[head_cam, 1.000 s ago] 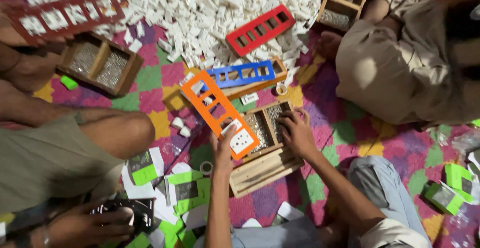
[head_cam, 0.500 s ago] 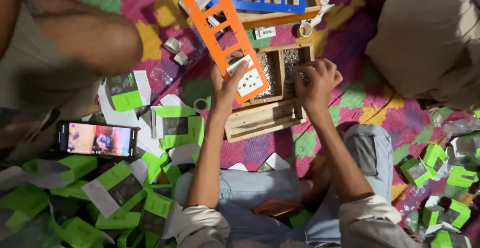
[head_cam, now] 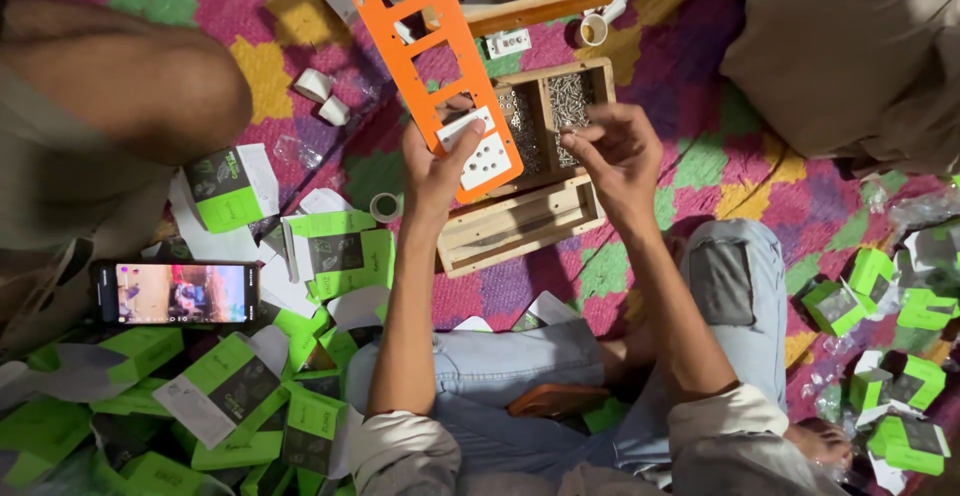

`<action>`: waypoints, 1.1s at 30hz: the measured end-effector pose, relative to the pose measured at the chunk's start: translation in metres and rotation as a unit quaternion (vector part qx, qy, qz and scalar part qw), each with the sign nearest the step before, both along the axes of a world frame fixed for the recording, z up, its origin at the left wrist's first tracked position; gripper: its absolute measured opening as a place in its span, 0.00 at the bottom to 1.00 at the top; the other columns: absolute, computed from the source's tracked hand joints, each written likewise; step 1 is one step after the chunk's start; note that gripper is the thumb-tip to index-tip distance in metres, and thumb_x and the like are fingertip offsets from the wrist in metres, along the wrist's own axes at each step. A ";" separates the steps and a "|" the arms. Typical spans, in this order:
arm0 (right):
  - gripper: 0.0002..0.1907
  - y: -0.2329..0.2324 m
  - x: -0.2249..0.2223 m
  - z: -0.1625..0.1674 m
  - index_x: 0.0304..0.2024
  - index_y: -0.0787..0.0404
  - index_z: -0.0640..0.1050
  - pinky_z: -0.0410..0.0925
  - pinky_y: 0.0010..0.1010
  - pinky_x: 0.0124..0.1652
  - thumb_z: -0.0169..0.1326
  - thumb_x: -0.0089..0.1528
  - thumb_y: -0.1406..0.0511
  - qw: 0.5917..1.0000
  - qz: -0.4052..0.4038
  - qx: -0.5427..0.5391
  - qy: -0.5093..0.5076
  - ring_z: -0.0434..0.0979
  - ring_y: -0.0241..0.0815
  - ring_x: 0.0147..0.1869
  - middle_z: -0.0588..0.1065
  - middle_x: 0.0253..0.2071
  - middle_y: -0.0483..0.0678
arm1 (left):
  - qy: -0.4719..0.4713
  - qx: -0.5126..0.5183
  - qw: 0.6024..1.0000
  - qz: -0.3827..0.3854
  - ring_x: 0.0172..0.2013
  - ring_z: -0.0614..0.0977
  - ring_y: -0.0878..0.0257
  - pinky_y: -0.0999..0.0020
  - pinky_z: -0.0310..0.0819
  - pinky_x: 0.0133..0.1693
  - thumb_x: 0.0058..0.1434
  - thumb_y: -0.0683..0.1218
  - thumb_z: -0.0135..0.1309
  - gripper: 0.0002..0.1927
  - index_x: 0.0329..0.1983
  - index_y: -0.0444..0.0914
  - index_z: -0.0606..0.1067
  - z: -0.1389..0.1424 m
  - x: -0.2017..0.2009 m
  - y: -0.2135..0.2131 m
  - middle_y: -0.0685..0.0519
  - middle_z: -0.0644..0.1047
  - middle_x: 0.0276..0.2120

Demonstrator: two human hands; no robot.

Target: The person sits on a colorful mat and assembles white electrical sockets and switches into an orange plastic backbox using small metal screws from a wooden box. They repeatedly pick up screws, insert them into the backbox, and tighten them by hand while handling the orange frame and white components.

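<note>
Holding orange frame (head_cam: pixel 420 46): left hand (head_cam: pixel 432 171) | right hand (head_cam: pixel 620 151): pinching screw

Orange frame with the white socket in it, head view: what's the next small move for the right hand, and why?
Probably bring the right hand across to the white socket and seat a screw in it. The left hand holds the orange frame with the socket sitting in its lowest slot, and the right fingertips pinch something small just above the wooden tray of screws. The pinched item is too small to identify for sure.
</note>
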State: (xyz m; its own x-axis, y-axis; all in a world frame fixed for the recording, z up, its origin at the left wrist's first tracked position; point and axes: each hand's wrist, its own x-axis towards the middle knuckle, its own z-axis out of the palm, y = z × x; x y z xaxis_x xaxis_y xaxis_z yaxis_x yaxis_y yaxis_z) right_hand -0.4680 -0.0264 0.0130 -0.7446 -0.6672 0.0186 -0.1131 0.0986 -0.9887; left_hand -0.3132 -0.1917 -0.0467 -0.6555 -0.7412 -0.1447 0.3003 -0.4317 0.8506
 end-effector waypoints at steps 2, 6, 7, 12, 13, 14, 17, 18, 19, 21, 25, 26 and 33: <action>0.06 -0.003 0.007 0.008 0.46 0.72 0.80 0.77 0.29 0.49 0.57 0.66 0.77 0.999 0.017 0.024 0.026 0.83 0.39 0.47 0.80 0.45 0.52 | 0.000 0.002 1.000 -0.007 0.42 0.82 0.67 0.71 0.79 0.44 0.63 0.41 0.62 0.15 0.50 0.33 0.74 0.000 0.001 0.000 0.50 0.79 0.43; 0.07 -0.016 0.022 0.016 0.49 0.71 0.79 0.78 0.30 0.50 0.54 0.69 0.76 0.999 0.014 -0.025 -0.038 0.84 0.40 0.48 0.81 0.45 0.52 | 0.005 -0.006 1.000 -0.019 0.42 0.81 0.67 0.71 0.79 0.45 0.64 0.41 0.62 0.14 0.51 0.33 0.74 -0.002 0.001 0.001 0.51 0.79 0.44; 0.06 -0.020 0.025 0.017 0.48 0.71 0.79 0.78 0.30 0.50 0.54 0.69 0.76 0.999 0.020 -0.025 -0.033 0.84 0.40 0.49 0.82 0.45 0.53 | 0.007 -0.008 1.000 -0.022 0.43 0.81 0.67 0.71 0.79 0.45 0.64 0.41 0.62 0.14 0.51 0.33 0.74 -0.003 0.000 0.002 0.51 0.79 0.44; 0.04 -0.041 0.036 0.018 0.45 0.70 0.78 0.77 0.28 0.50 0.56 0.68 0.77 0.999 0.040 -0.012 0.026 0.83 0.39 0.48 0.81 0.43 0.51 | -0.003 -0.042 0.998 -0.038 0.45 0.81 0.66 0.71 0.79 0.47 0.65 0.41 0.61 0.14 0.52 0.33 0.74 -0.003 -0.002 0.004 0.51 0.79 0.45; 0.04 -0.045 0.037 0.018 0.44 0.70 0.79 0.76 0.28 0.50 0.57 0.67 0.77 0.998 0.044 -0.007 0.046 0.82 0.38 0.48 0.81 0.43 0.51 | -0.004 -0.039 0.998 -0.043 0.45 0.82 0.66 0.71 0.80 0.47 0.65 0.41 0.61 0.14 0.51 0.33 0.73 -0.002 -0.002 0.004 0.51 0.79 0.45; 0.04 -0.047 0.038 0.018 0.44 0.70 0.79 0.76 0.28 0.50 0.57 0.67 0.78 0.997 0.050 -0.001 0.067 0.82 0.38 0.47 0.81 0.43 0.51 | -0.002 -0.041 0.998 -0.044 0.45 0.81 0.66 0.72 0.80 0.47 0.65 0.41 0.61 0.14 0.52 0.33 0.73 -0.002 -0.002 0.004 0.51 0.78 0.45; 0.05 -0.053 0.037 0.017 0.41 0.70 0.79 0.75 0.28 0.47 0.61 0.64 0.78 0.991 0.044 -0.007 0.129 0.79 0.38 0.47 0.77 0.44 0.51 | 0.005 -0.049 0.998 -0.049 0.46 0.81 0.67 0.72 0.79 0.47 0.66 0.41 0.60 0.14 0.53 0.33 0.73 0.001 0.000 0.005 0.51 0.78 0.46; 0.05 -0.054 0.037 0.016 0.41 0.69 0.80 0.75 0.27 0.47 0.61 0.64 0.78 0.990 0.044 0.000 0.135 0.79 0.38 0.47 0.77 0.44 0.51 | 0.008 -0.053 0.997 -0.050 0.46 0.81 0.66 0.72 0.79 0.48 0.66 0.41 0.60 0.14 0.53 0.33 0.73 0.002 0.000 0.005 0.51 0.78 0.47; 0.05 -0.054 0.036 0.016 0.41 0.69 0.80 0.76 0.27 0.47 0.62 0.63 0.78 0.989 0.044 0.007 0.141 0.79 0.38 0.47 0.77 0.44 0.51 | 0.011 -0.056 0.997 -0.050 0.47 0.81 0.66 0.72 0.79 0.49 0.66 0.41 0.60 0.14 0.53 0.34 0.73 0.003 0.000 0.005 0.51 0.78 0.47; 0.05 -0.054 0.036 0.015 0.41 0.69 0.81 0.76 0.27 0.47 0.62 0.63 0.78 0.988 0.045 0.011 0.148 0.79 0.38 0.48 0.76 0.44 0.50 | 0.010 -0.073 0.996 -0.056 0.47 0.81 0.66 0.71 0.79 0.49 0.67 0.41 0.60 0.14 0.53 0.34 0.73 0.004 0.001 0.004 0.51 0.78 0.47; 0.05 -0.055 0.037 0.013 0.40 0.68 0.80 0.75 0.28 0.48 0.62 0.63 0.77 0.990 0.044 -0.007 0.133 0.78 0.38 0.48 0.75 0.44 0.49 | 0.012 -0.083 0.994 -0.064 0.47 0.82 0.66 0.71 0.79 0.48 0.67 0.42 0.59 0.13 0.53 0.34 0.73 0.005 0.001 0.004 0.51 0.78 0.47; 0.05 -0.055 0.037 0.013 0.40 0.68 0.80 0.75 0.28 0.48 0.62 0.63 0.77 0.991 0.042 -0.012 0.124 0.79 0.37 0.48 0.75 0.45 0.49 | 0.016 -0.082 0.994 -0.063 0.47 0.81 0.66 0.71 0.78 0.49 0.67 0.42 0.59 0.14 0.53 0.34 0.73 0.005 0.000 0.004 0.51 0.78 0.48; 0.07 -0.060 0.042 0.025 0.39 0.66 0.81 0.73 0.30 0.45 0.65 0.60 0.78 0.962 0.029 0.018 0.270 0.79 0.41 0.47 0.78 0.42 0.50 | 0.017 -0.089 0.994 -0.056 0.48 0.80 0.65 0.70 0.77 0.51 0.68 0.42 0.59 0.14 0.54 0.33 0.73 0.004 0.000 0.005 0.50 0.77 0.48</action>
State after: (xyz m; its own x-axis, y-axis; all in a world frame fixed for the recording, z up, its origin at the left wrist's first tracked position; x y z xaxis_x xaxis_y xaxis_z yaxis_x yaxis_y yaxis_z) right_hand -0.4258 -0.0860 0.0378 -0.5946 -0.7146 0.3684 -0.6155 0.1098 -0.7805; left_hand -0.3137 -0.1872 -0.0422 -0.7375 -0.6753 0.0062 0.2895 -0.3078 0.9063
